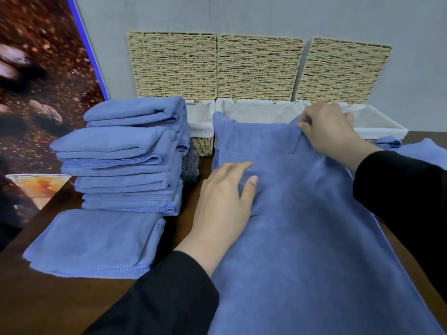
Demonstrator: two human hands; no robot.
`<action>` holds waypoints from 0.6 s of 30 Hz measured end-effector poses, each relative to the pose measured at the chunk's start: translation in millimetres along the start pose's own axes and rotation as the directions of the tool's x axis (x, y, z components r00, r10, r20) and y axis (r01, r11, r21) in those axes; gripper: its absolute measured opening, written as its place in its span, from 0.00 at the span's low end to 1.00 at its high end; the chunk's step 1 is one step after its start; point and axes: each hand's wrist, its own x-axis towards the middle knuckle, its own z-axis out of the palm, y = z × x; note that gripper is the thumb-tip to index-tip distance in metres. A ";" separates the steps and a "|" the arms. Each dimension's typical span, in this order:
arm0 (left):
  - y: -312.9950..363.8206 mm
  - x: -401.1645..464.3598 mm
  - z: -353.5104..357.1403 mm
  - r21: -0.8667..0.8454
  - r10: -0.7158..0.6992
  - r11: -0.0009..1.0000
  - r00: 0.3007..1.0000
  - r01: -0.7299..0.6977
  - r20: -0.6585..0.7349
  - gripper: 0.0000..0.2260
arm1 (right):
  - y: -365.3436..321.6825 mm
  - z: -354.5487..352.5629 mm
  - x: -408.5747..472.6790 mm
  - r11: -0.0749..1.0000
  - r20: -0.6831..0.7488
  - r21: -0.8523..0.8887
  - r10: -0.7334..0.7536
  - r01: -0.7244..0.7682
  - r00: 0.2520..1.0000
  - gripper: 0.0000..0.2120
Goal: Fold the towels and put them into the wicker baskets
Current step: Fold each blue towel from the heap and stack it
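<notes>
3 wicker baskets point(258, 68) in a row at the back w/ lids up; a stack of approx 6 folded blue towels point(128, 155) at left, plus 1 more folded towel point(94, 243) flat in front of it. 1 open towel point(309, 238) lies on the table point(43, 305), long axis running from the person toward the middle basket. Left hand point(222, 209) presses flat on it w/ fingers straight; right hand point(331, 129) pinches its far right corner.

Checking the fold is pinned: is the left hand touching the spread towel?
Touching. In the head view the left hand lies flat, fingers straight, pressing on the spread towel, with no gap under the palm.
</notes>
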 end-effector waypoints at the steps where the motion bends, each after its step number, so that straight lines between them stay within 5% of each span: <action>1: 0.3 -0.2 -0.2 -0.005 0.007 1.000 1.000 -0.007 -0.003 0.17 | -0.1 0.2 -1.7 1.000 -0.034 0.013 -0.015 0.015 0.999 0.07; 6: 2.9 -0.1 -4.2 -0.012 0.121 0.992 0.981 -0.125 -0.148 0.17 | -15.5 -27.5 -39.9 0.945 -0.221 0.215 -0.201 0.248 0.955 0.05; 10: 13.9 0.1 -10.5 0.029 0.229 0.973 0.951 -0.228 -0.208 0.18 | -21.5 -51.9 -118.2 0.859 0.021 0.272 -0.455 0.433 0.890 0.08; 15: 15.5 -5.2 3.2 0.145 0.177 0.966 0.956 -0.214 0.233 0.20 | -15.8 -27.4 -165.4 0.854 0.114 0.462 -0.327 0.241 0.938 0.04; 18: 7.9 -8.4 8.1 0.176 0.129 0.964 0.932 -0.197 0.338 0.16 | -8.0 -10.2 -164.1 0.909 0.193 0.381 -0.257 0.169 0.947 0.23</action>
